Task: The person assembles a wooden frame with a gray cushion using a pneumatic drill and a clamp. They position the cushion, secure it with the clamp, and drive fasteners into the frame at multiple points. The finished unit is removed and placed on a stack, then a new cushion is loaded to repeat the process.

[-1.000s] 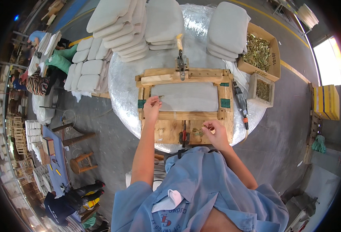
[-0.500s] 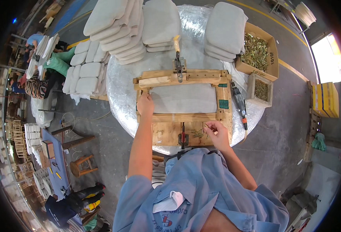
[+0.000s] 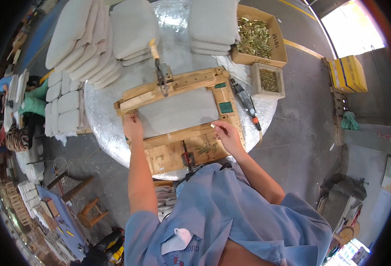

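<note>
A grey padded panel point(image 3: 180, 113) lies inside a wooden clamping frame point(image 3: 173, 134). My left hand point(image 3: 134, 129) is at the frame's left end by the panel's upper left corner, fingers pressed together; what they grip is hidden. Near the panel's lower right corner, my right hand point(image 3: 229, 138) pinches a small, pale, shiny metal fastener point(image 3: 213, 126). Several brass-coloured fasteners point(image 3: 205, 147) lie loose on the board below the frame. One toggle clamp point(image 3: 161, 75) with a yellow handle rises at the frame's far side, and a red and black clamp point(image 3: 187, 157) is at the near side.
A power screwdriver point(image 3: 245, 104) lies right of the frame. Beyond it are a cardboard box point(image 3: 276, 42) of brass-coloured fasteners and a wooden box point(image 3: 255, 82) of smaller pieces. Stacks of grey cushions point(image 3: 135, 29) stand at the table's far side. A wooden stool point(image 3: 92, 213) is at left.
My right hand has risen from the loose fasteners toward the panel's lower right corner, pinching one. My left hand stays at the frame's left end. The whole view has shifted and tilted.
</note>
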